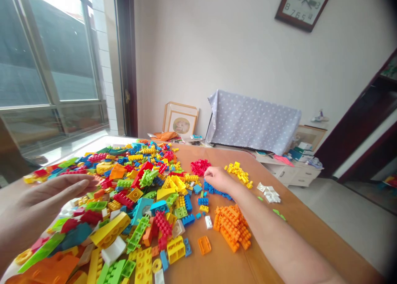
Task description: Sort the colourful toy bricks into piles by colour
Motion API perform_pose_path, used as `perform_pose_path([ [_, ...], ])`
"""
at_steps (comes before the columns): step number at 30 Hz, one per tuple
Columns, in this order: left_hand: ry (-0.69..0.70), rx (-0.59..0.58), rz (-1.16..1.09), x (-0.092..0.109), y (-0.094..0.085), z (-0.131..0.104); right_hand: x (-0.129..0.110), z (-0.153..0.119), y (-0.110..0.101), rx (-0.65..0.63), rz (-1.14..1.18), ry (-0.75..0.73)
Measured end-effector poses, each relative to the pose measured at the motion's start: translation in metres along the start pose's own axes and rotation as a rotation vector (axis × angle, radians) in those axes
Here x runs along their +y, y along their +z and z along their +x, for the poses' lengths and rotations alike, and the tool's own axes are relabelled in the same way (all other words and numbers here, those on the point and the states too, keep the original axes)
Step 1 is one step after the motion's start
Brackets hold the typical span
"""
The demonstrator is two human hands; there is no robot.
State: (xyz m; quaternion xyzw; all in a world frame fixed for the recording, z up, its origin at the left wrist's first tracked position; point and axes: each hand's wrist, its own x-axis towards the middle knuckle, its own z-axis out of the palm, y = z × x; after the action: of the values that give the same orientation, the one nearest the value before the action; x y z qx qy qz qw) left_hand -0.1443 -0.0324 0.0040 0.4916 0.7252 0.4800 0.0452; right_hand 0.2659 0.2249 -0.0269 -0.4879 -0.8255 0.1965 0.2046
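Note:
My left hand [62, 188] is stretched out over the left side of a big mixed heap of toy building bricks [124, 197], its fingers straight and no brick visible in it. My right hand [218, 179] reaches across the table with the fingers curled together; whatever is between the fingertips is hidden. It is over the blue bricks [217, 190], beside a small pile of red bricks [200, 167]. Under my right forearm, orange bricks [232, 226] are stacked in a block. Yellow bricks [238, 174] lie beyond the right wrist.
White bricks [269, 192] and a few green pieces [279, 214] lie near the right table edge. A lone orange piece [204, 245] and a white brick [208, 222] sit on the brown table [189, 271]. Behind stands something under a dotted cloth [254, 120].

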Motion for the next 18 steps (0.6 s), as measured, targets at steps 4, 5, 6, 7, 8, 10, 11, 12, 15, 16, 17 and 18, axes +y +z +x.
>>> perform_pose_path([
  [4, -0.138, -0.075, -0.059, 0.007, 0.006, 0.002, -0.035, -0.018, 0.023, -0.060, -0.250, -0.034],
  [5, -0.150, -0.091, -0.075, 0.007, 0.006, 0.001, -0.041, -0.021, 0.028, -0.068, -0.299, -0.031],
  [6, -0.155, -0.114, -0.091, 0.008, 0.006, -0.001, -0.046, -0.022, 0.033, -0.077, -0.342, -0.026],
  [7, -0.152, -0.140, -0.107, 0.007, 0.006, -0.002, -0.049, -0.023, 0.037, -0.085, -0.378, -0.019],
  [8, -0.143, -0.161, -0.126, 0.006, 0.007, -0.004, -0.052, -0.024, 0.041, -0.093, -0.408, -0.009],
  [10, -0.116, -0.193, -0.150, 0.004, 0.009, -0.006, -0.055, -0.023, 0.047, -0.102, -0.446, 0.014],
  [11, -0.104, -0.206, -0.157, 0.003, 0.010, -0.007, -0.055, -0.022, 0.049, -0.103, -0.455, 0.025],
  [12, -0.096, -0.220, -0.163, 0.003, 0.011, -0.008, -0.056, -0.021, 0.052, -0.100, -0.458, 0.034],
  [15, -0.088, -0.243, -0.181, 0.002, 0.013, -0.008, -0.057, -0.020, 0.059, -0.085, -0.437, 0.053],
  [16, -0.085, -0.247, -0.190, 0.002, 0.013, -0.008, -0.057, -0.020, 0.062, -0.080, -0.426, 0.057],
  [17, -0.081, -0.253, -0.200, 0.002, 0.013, -0.008, -0.059, -0.020, 0.065, -0.076, -0.413, 0.060],
  [18, -0.073, -0.264, -0.209, 0.002, 0.013, -0.008, -0.061, -0.020, 0.068, -0.072, -0.399, 0.061],
])
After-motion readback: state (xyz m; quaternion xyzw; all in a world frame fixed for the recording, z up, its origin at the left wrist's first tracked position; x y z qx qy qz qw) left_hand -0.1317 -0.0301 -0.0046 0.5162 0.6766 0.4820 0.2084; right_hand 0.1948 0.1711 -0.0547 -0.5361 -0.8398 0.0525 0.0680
